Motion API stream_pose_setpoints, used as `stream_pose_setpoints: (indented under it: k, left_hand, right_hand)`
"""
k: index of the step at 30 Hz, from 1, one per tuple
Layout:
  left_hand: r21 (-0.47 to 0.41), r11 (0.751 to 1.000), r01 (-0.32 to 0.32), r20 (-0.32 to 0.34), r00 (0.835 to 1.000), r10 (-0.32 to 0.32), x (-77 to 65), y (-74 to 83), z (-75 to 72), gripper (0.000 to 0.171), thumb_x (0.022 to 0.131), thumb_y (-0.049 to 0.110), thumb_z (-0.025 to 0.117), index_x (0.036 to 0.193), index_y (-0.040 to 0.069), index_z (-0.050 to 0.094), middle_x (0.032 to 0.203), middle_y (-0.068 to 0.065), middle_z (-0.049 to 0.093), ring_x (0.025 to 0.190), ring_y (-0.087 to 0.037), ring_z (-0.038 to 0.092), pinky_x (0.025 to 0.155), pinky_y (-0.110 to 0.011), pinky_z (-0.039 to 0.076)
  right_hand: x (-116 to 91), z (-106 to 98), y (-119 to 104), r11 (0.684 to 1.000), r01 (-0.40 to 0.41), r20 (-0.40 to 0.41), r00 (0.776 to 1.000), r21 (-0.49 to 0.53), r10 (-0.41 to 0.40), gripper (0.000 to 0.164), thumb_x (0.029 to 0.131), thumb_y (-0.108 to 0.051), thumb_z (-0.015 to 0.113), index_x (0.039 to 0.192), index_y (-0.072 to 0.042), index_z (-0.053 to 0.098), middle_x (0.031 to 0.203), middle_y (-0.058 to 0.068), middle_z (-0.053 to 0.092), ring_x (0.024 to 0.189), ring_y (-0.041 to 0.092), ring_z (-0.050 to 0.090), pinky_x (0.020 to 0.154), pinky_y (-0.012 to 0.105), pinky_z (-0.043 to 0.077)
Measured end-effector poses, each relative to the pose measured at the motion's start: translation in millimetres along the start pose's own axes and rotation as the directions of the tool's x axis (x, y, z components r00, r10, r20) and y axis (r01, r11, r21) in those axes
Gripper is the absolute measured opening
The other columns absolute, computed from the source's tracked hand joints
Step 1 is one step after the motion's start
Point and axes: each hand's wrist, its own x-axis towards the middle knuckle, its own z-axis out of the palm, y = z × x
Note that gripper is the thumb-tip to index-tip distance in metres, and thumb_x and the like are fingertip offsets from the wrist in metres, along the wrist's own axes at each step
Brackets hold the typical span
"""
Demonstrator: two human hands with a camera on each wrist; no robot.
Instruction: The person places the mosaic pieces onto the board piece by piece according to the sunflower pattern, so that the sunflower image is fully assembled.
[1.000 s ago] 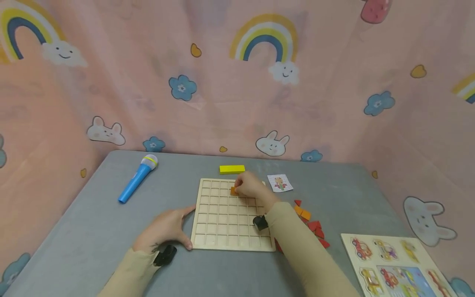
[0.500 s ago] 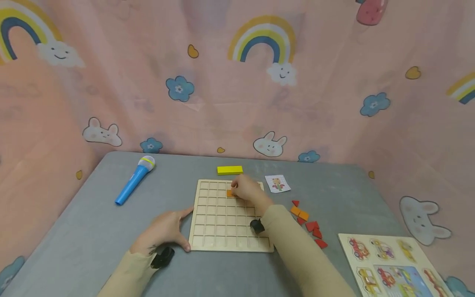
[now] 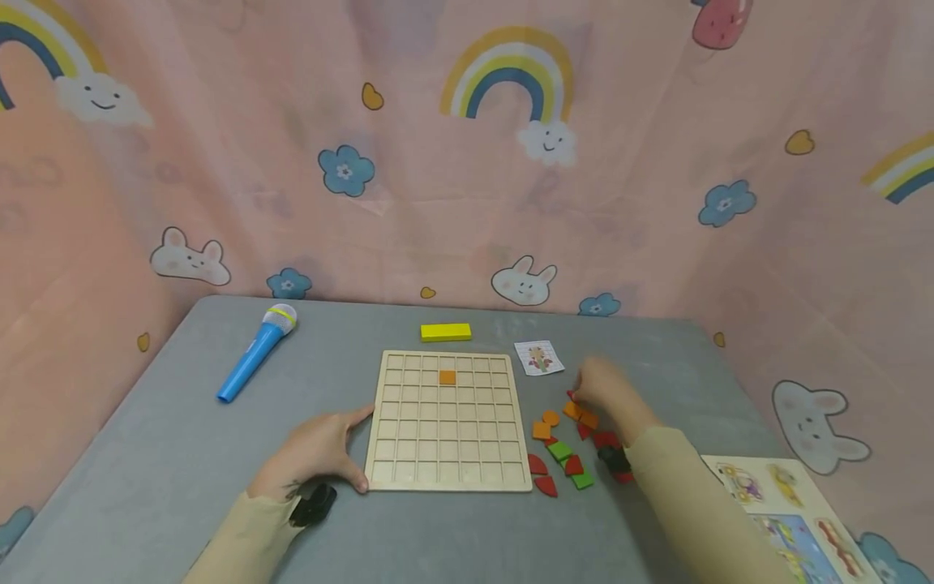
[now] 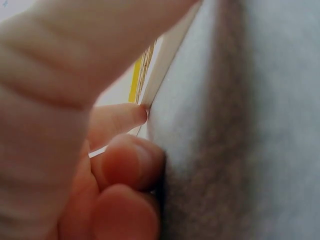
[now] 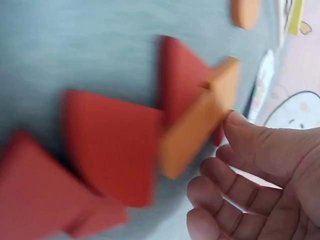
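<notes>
In the head view a wooden grid board (image 3: 416, 438) lies on the table, with one orange square tile (image 3: 447, 377) in its upper part. My left hand (image 3: 314, 454) touches the board's left edge, thumb and index finger spread along it. In the left wrist view its fingertips (image 4: 140, 114) meet the board's side. My right hand (image 3: 609, 393) is over the loose pieces right of the board. Its thumb and fingers are relaxed beside a small red triangular piece (image 3: 571, 395). Orange square pieces (image 5: 192, 132) lie right by its thumb in the right wrist view.
Green pieces (image 3: 560, 452), red pieces (image 3: 545, 487) and a round orange piece (image 3: 550, 418) are scattered right of the board. A picture card (image 3: 539, 358) and a yellow block (image 3: 446, 332) lie behind. A toy microphone (image 3: 257, 353) is at left, a picture puzzle (image 3: 795, 519) at right.
The right hand has let go of the orange square tile, leaving it on the board, and moved right to the loose pieces. The left hand stays at the board's edge.
</notes>
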Motion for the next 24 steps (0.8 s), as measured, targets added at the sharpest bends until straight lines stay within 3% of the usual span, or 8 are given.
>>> stream_pose_setpoints:
  k: [4,7,12,15,19,21,24]
  left_hand:
    - [0.001,1.0,0.005,0.0,1.0,-0.005,-0.7,-0.5,-0.7,0.119,0.034,0.037,0.092,0.14,0.015,0.043,0.058,0.001,0.045,0.053,-0.013,0.037,0.049,-0.027,0.027]
    - [0.006,1.0,0.007,0.005,1.0,-0.007,-1.0,-0.2,-1.0,0.119,0.034,0.038,0.092,0.14,0.016,0.043,0.057,0.001,0.045,0.053,-0.013,0.037,0.048,-0.027,0.027]
    - [0.007,1.0,0.007,0.011,1.0,-0.007,-1.0,0.1,-1.0,0.118,0.035,0.038,0.092,0.14,0.015,0.043,0.056,0.001,0.044,0.053,-0.013,0.037,0.048,-0.027,0.028]
    - [0.002,1.0,0.009,0.009,1.0,-0.009,-0.7,-0.1,-0.9,0.118,0.035,0.037,0.093,0.14,0.015,0.043,0.056,0.001,0.044,0.053,-0.013,0.037,0.048,-0.027,0.028]
    - [0.001,1.0,0.009,0.012,1.0,-0.009,-0.1,-0.1,-1.1,0.118,0.035,0.037,0.093,0.14,0.016,0.043,0.056,0.001,0.044,0.053,-0.013,0.037,0.048,-0.027,0.028]
    - [0.001,1.0,0.01,0.014,1.0,-0.01,-0.3,-0.8,-1.6,0.118,0.035,0.038,0.092,0.14,0.016,0.043,0.057,0.001,0.044,0.054,-0.014,0.037,0.049,-0.028,0.028]
    - [-0.012,1.0,0.01,0.018,1.0,-0.01,-1.3,-1.5,-2.3,0.118,0.035,0.039,0.092,0.14,0.015,0.043,0.058,0.0,0.044,0.054,-0.014,0.036,0.049,-0.028,0.027]
  right_hand:
    - [-2,8,7,1.0,-0.004,0.028,1.0,-0.001,0.004,0.017,0.077,-0.009,0.068,0.088,0.004,0.068,0.086,0.014,0.066,0.076,0.024,0.058,0.071,0.039,0.048]
    - [0,10,7,0.999,-0.037,0.021,0.999,0.02,0.037,0.014,0.077,-0.009,0.068,0.085,0.002,0.066,0.082,0.011,0.063,0.072,0.023,0.056,0.067,0.037,0.047]
    - [5,4,-8,0.976,-0.024,-0.009,1.0,0.215,0.027,0.008,0.078,-0.007,0.064,0.074,-0.001,0.059,0.068,0.006,0.051,0.06,0.019,0.046,0.053,0.029,0.038]
    - [10,-1,-35,0.942,0.076,-0.066,0.996,0.327,-0.057,0.011,0.079,-0.008,0.064,0.073,-0.002,0.058,0.065,0.005,0.05,0.057,0.017,0.044,0.052,0.028,0.036]
    - [22,0,-84,0.9,0.199,-0.11,0.979,0.388,-0.169,0.008,0.08,-0.006,0.066,0.077,-0.001,0.06,0.068,0.007,0.058,0.059,0.016,0.05,0.055,0.027,0.041]
    - [28,5,-109,0.893,0.22,-0.105,0.975,0.392,-0.195,0.005,0.081,-0.005,0.066,0.079,-0.001,0.062,0.073,0.009,0.062,0.061,0.017,0.053,0.056,0.026,0.043]
    - [36,12,-141,0.91,0.239,-0.089,0.971,0.338,-0.222,0.004,0.081,-0.005,0.067,0.079,-0.002,0.066,0.077,0.008,0.063,0.065,0.017,0.054,0.058,0.026,0.044]
